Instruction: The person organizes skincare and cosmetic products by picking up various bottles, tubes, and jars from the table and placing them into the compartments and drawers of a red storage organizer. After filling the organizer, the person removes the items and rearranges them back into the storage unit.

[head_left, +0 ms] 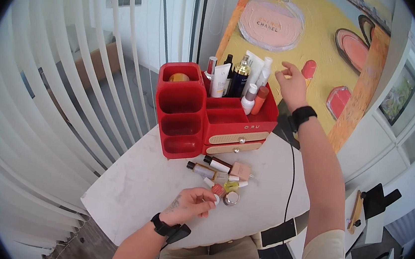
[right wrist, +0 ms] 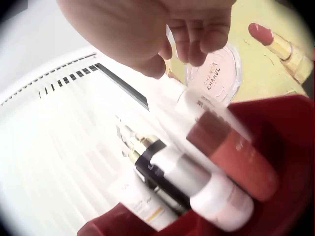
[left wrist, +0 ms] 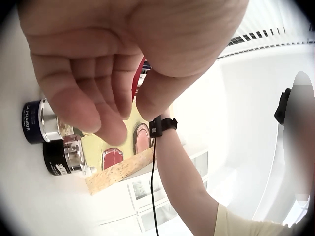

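My left hand (head_left: 191, 205) is low over the white table, its fingers loosely bent beside a group of small bottles. In the left wrist view nothing shows between its thumb and fingers. Nearest to it are a coral-red bottle (head_left: 218, 189) and a silver-lidded jar (head_left: 231, 198). My right hand (head_left: 292, 83) is raised at the right rear of a red cosmetics organizer (head_left: 214, 107), fingers relaxed and holding nothing. Below it in the right wrist view stand an orange tube (right wrist: 241, 157) and a white bottle with a silver-grey cap (right wrist: 221, 201).
A dark pump bottle (head_left: 240, 75) and a white UV tube (head_left: 219, 80) stand in the organizer. Dark-capped bottles (head_left: 201, 170) lie before its drawers. Behind leans a yellow painting (head_left: 322, 25). A black cable (head_left: 291, 187) crosses the table's right side; vertical blinds (head_left: 46, 89) hang left.
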`<state>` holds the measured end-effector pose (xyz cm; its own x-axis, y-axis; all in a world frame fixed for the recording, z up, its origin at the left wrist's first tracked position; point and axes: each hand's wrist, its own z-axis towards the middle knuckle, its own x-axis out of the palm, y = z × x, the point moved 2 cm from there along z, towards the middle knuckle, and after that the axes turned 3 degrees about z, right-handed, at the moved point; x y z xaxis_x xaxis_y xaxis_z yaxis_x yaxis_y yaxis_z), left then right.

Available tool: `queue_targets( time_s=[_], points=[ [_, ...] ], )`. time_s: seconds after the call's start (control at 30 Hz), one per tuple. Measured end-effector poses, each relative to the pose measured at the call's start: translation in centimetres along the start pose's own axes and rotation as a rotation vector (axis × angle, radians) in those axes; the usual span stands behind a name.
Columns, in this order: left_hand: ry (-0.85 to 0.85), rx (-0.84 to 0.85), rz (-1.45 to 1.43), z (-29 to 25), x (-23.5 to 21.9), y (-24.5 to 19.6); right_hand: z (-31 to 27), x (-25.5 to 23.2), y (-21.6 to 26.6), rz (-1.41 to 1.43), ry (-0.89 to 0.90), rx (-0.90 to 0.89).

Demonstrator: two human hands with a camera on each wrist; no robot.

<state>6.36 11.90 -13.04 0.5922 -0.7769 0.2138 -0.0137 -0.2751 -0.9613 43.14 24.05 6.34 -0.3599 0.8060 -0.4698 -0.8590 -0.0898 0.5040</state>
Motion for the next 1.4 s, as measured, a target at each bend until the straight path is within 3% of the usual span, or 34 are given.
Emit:
queue_targets(
  time_s=[0.07, 0.13, 0.23, 0.47, 0.67, 0.77, 0.83, 1.03, 1.13, 1.23, 1.4],
  points=[
    [0.053, -0.006, -0.030, 0.3, 0.2, 0.5, 1.3, 0.5, 0.8, 0.016, 0.001, -0.062],
    [0.066, 0.009, -0.034, 0.5, 0.2, 0.8, 2.0, 1.3, 1.2, 0.247, 0.152, 0.102],
    [0.074, 0.018, -0.044, 0.9, 0.1, 0.8, 3.1, 2.0, 1.5, 0.237, 0.308, 0.143],
    [0.111, 0.030, -0.037, 1.5, 0.0, 1.6, 4.3, 2.5, 0.1, 0.282, 0.429, 0.186],
    [0.105, 0.007, -0.008, 1.7, -0.2, 1.3, 3.7, 2.1, 1.0, 0.333, 0.386, 0.158],
    [0.118, 0.029, -0.029, 2.0, -0.4, 1.7, 4.0, 1.6, 0.8, 0.343, 0.237, 0.084],
    [0.119, 0.028, -0.029, 2.1, -0.4, 1.8, 4.5, 1.5, 0.8, 0.291, 0.107, -0.061],
    [0.133, 0.051, -0.057, 2.0, -0.4, 1.6, 6.0, -1.6, 2.8, 0.250, -0.032, -0.144],
    [0.136, 0.052, -0.060, 1.9, -0.4, 1.5, 4.7, -5.2, 6.0, 0.341, -0.098, -0.010],
    [0.130, 0.072, -0.082, 2.1, -0.4, 1.7, 3.2, -8.5, 5.2, 0.342, -0.062, 0.010],
    [0.108, 0.038, -0.100, 2.1, -0.3, 1.8, -5.9, -13.9, 5.6, 0.264, 0.009, 0.055]
  ],
)
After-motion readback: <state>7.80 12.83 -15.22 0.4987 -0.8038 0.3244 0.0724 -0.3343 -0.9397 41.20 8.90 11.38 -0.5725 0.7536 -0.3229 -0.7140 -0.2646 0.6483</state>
